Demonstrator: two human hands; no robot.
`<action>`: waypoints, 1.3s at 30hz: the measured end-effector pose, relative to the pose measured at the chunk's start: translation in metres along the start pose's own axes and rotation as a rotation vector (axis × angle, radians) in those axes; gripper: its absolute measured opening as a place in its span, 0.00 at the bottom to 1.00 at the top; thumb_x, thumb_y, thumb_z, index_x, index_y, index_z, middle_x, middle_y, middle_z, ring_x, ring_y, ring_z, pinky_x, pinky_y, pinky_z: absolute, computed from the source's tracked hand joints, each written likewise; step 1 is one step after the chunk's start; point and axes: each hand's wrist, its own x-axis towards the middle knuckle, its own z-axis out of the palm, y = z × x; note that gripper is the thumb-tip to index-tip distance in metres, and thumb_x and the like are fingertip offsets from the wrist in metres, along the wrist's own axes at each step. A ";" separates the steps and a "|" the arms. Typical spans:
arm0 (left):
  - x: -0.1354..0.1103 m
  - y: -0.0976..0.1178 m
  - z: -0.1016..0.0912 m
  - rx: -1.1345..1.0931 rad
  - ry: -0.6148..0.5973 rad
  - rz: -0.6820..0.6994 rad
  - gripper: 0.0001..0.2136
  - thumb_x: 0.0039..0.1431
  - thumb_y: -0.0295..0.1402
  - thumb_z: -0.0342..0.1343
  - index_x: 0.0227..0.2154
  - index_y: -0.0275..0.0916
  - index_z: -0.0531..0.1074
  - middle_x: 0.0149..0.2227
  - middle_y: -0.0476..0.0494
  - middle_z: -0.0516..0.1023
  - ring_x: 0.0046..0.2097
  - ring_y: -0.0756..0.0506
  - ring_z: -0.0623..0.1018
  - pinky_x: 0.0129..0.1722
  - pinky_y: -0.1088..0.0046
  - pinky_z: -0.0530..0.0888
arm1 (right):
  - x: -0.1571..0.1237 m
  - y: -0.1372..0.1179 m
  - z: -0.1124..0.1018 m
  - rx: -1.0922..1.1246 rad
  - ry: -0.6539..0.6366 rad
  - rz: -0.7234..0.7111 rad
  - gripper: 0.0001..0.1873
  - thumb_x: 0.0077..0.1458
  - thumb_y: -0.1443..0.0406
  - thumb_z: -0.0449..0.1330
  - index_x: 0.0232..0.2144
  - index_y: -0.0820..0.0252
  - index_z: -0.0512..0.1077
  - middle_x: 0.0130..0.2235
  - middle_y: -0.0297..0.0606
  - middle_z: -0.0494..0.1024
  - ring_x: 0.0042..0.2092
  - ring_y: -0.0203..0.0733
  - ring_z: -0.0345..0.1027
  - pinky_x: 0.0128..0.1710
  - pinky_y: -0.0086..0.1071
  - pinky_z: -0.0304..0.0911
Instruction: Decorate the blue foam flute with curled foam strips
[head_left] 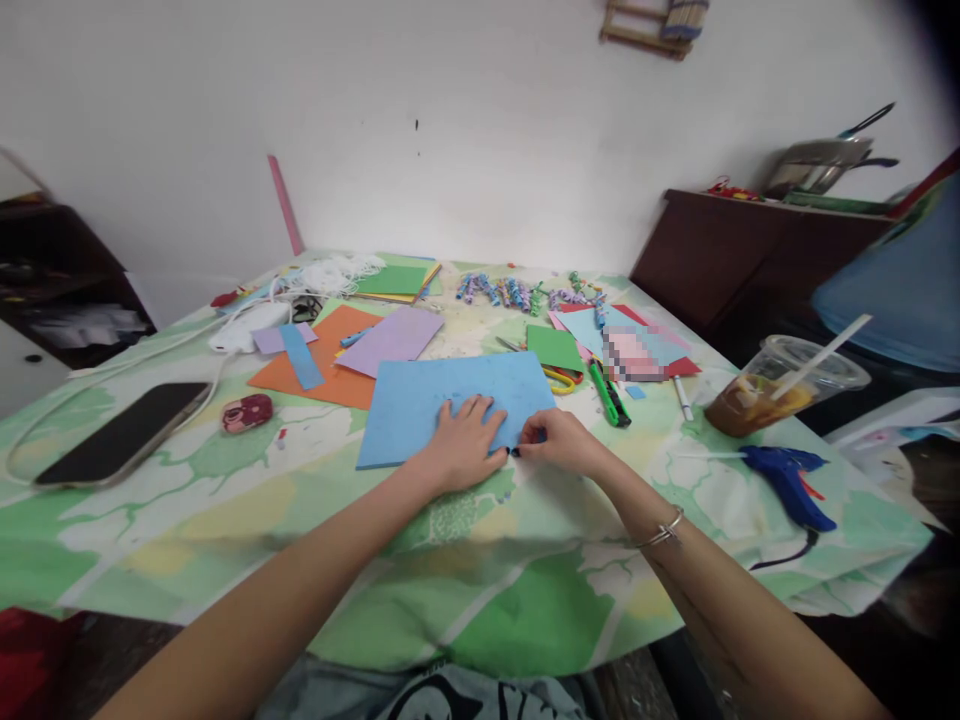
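Two hands on the table, and one blue sheet lies between them, midway along the near edge and set back from it! The left hand is flat on top, fingers spread wide; the right hand is at the sheet's near right corner, fingers curled in narrow, and whether they pinch anything I cannot tell. One silver bracelet on the right wrist. Over by the left edge, one phone, then one reddish case inward of it. Behind the blue sheet, two purple sheets, one large and one small, overlap one orange sheet, with one blue strip across the small one. Right of centre: one green square, one pair of yellow-handled scissors, one green box cutter, one white marker. Towards the right edge, one plastic cup with one straw, and nearer the front corner, one blue glue gun. Along the far edge, paper curls, too bunched to count!
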 end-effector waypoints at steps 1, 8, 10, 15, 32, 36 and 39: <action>0.003 0.001 0.004 -0.006 -0.002 -0.004 0.25 0.59 0.43 0.42 0.58 0.43 0.55 0.63 0.35 0.54 0.62 0.35 0.54 0.56 0.44 0.51 | 0.001 -0.001 0.002 0.002 0.001 0.011 0.04 0.41 0.65 0.62 0.21 0.61 0.74 0.23 0.32 0.74 0.27 0.34 0.63 0.27 0.27 0.53; 0.007 -0.001 0.010 -0.016 0.011 -0.017 0.24 0.59 0.44 0.42 0.58 0.50 0.56 0.63 0.38 0.53 0.62 0.34 0.54 0.56 0.42 0.48 | 0.014 0.002 0.000 0.061 -0.068 0.105 0.07 0.35 0.64 0.65 0.19 0.62 0.73 0.17 0.29 0.69 0.23 0.33 0.59 0.23 0.27 0.51; 0.006 -0.001 0.009 -0.012 0.003 -0.004 0.24 0.59 0.43 0.42 0.58 0.51 0.56 0.63 0.38 0.53 0.62 0.34 0.54 0.56 0.42 0.48 | 0.016 0.006 -0.006 0.081 -0.105 0.109 0.08 0.33 0.63 0.66 0.17 0.62 0.73 0.16 0.28 0.67 0.23 0.33 0.58 0.23 0.27 0.51; 0.005 -0.001 0.009 0.005 0.014 0.004 0.23 0.59 0.43 0.41 0.58 0.51 0.57 0.62 0.38 0.54 0.62 0.34 0.55 0.56 0.42 0.49 | 0.017 0.014 -0.016 0.097 -0.132 0.105 0.08 0.32 0.63 0.66 0.16 0.62 0.72 0.16 0.28 0.66 0.22 0.32 0.56 0.22 0.28 0.49; 0.006 -0.003 0.008 -0.027 0.028 0.007 0.23 0.58 0.43 0.44 0.57 0.53 0.59 0.61 0.36 0.56 0.61 0.34 0.56 0.55 0.42 0.50 | 0.007 0.041 -0.041 0.132 -0.132 0.205 0.10 0.29 0.63 0.66 0.13 0.62 0.70 0.12 0.26 0.60 0.20 0.30 0.50 0.20 0.27 0.44; 0.006 -0.003 0.008 -0.033 0.017 0.004 0.23 0.58 0.44 0.44 0.58 0.53 0.58 0.61 0.37 0.56 0.61 0.34 0.56 0.56 0.43 0.49 | 0.003 0.047 -0.046 0.134 -0.123 0.244 0.09 0.29 0.64 0.66 0.14 0.62 0.70 0.13 0.26 0.61 0.20 0.30 0.51 0.19 0.27 0.45; 0.006 -0.004 0.009 -0.035 0.015 0.006 0.24 0.58 0.43 0.44 0.58 0.53 0.58 0.62 0.37 0.55 0.62 0.34 0.55 0.56 0.43 0.50 | -0.001 0.052 -0.052 0.124 -0.106 0.273 0.08 0.29 0.64 0.65 0.14 0.62 0.70 0.13 0.26 0.61 0.20 0.31 0.52 0.19 0.27 0.46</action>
